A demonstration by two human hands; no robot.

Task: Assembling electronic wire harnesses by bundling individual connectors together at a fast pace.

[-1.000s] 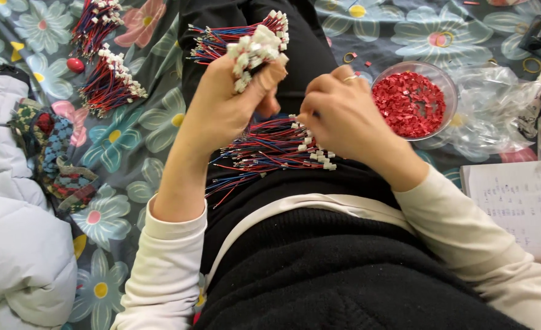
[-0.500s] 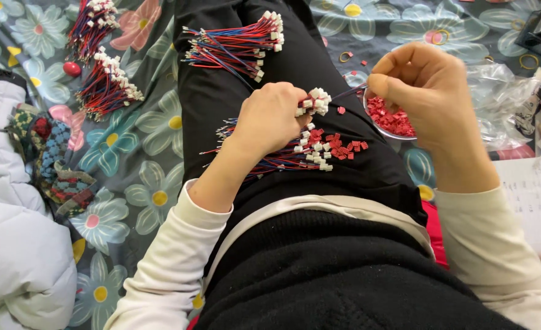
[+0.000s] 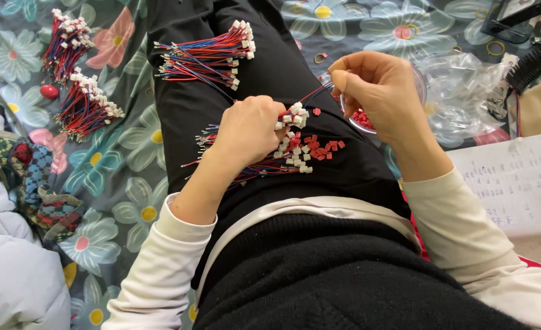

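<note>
Left hand [image 3: 249, 131] gripping a bunch of wired white connectors [image 3: 290, 116] on the lap, right hand [image 3: 377, 91] pinching one red-blue wire [image 3: 313, 95], fingers closed.

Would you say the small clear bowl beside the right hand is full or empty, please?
Cannot tell how full: the small clear bowl holds red pieces, but the right hand covers most.

This looks like a home where piecework is done on a bed or floor: a flower-patterned sheet [image 3: 117, 177] covers the surface. Bundles of red and blue wire leads [image 3: 84, 110] lie near its left edge, a white padded jacket [image 3: 7, 263] at the lower left corner, a handwritten notebook [image 3: 521, 183] at right.
</note>
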